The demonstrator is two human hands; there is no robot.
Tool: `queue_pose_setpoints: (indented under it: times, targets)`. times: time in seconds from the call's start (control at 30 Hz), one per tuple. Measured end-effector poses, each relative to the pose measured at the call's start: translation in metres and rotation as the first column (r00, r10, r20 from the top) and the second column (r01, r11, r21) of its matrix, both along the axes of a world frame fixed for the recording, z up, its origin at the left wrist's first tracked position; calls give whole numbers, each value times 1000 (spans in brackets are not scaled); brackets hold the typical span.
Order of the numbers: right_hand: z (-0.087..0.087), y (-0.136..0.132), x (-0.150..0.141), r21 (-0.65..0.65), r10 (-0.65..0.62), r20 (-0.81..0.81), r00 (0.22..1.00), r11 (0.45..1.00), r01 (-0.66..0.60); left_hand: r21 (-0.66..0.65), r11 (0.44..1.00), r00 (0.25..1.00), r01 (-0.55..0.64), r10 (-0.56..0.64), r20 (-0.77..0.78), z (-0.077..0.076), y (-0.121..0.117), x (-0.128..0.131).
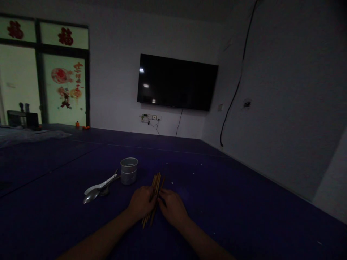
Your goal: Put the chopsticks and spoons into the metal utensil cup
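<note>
Chopsticks (158, 179) sit bundled in our left hand (141, 203), its fingers closed around them, over the dark blue surface (230, 202). Our right hand (172, 206) bends its fingers at the bundle's right side; we cannot tell whether it grips any. Left of the bundle, we see a grey cup (129, 176) upright, then a white spoon (92, 189) and a metal spoon (91, 196) lying together.

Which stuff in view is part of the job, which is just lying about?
In the job:
- thin sticks, gripped by the left hand, touched by the right hand

Lying about, untouched:
- cup, white spoon, metal spoon: close by, so possibly relevant
- far off: orange objects, crumpled sheeting
</note>
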State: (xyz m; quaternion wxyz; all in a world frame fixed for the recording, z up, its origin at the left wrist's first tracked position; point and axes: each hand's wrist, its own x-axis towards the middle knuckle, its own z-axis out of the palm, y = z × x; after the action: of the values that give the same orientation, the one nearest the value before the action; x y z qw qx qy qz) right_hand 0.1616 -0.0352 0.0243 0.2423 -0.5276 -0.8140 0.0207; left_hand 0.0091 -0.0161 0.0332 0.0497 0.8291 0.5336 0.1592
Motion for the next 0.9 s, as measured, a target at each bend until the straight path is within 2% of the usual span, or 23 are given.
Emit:
queue_pose_setpoints:
  times: [0.1, 0.53, 0.9]
  targets:
    - [-1, 1, 0, -11, 3, 6, 1000, 1000, -3, 40, 999, 1000, 12, -12, 10, -2, 1, 0]
    - [-6, 5, 3, -22, 97, -2, 995, 995, -97, 32, 999, 1000, 15, -16, 25, -5, 3, -1]
    - [-11, 8, 4, -31, 86, 33, 996, 996, -85, 42, 999, 999, 25, -27, 32, -4, 3, -1]
